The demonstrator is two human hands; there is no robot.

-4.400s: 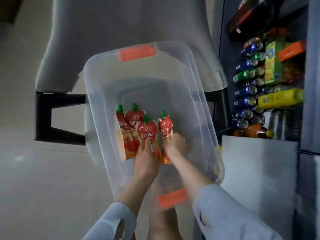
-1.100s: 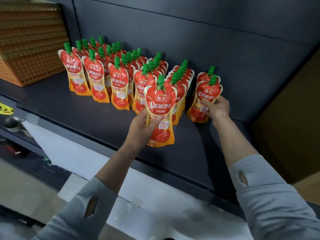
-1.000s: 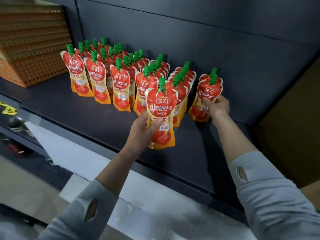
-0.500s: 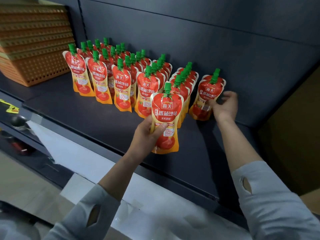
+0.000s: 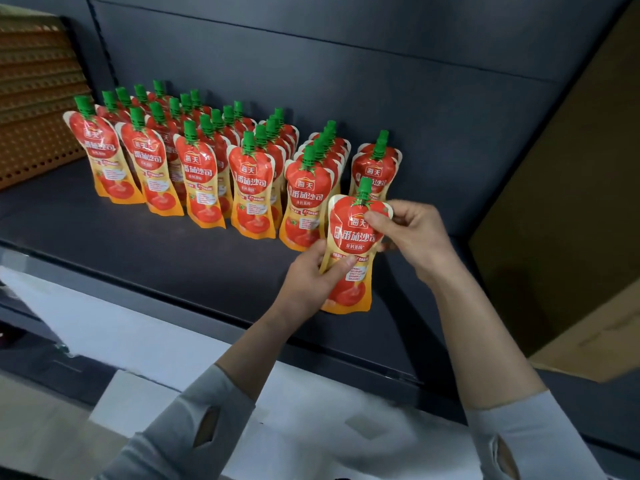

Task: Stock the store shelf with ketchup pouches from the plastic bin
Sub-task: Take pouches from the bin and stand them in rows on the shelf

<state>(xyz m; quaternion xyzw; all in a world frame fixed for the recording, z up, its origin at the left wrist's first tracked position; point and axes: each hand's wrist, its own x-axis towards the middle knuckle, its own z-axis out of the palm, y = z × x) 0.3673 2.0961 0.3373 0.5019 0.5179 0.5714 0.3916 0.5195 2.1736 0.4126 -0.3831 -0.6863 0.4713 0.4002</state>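
A red and orange ketchup pouch [image 5: 349, 251] with a green cap stands upright at the right end of the dark shelf [image 5: 138, 251]. My left hand [image 5: 311, 275] grips its lower left side, thumb across the front. My right hand [image 5: 412, 233] pinches its upper right corner. Just behind it stands a short row of pouches [image 5: 375, 168]. Several more rows of the same pouches [image 5: 194, 161] fill the shelf to the left. The plastic bin is out of view.
An orange perforated basket [image 5: 31, 98] sits at the shelf's far left. A brown cardboard panel [image 5: 561, 209] closes off the right side. The dark back wall [image 5: 346, 64] stands behind the pouches. A white surface [image 5: 156, 341] lies below the shelf's front edge.
My right hand let go of the rightmost standing pouch and came over to the pouch in my left hand. That pouch moved right, in front of the short row.
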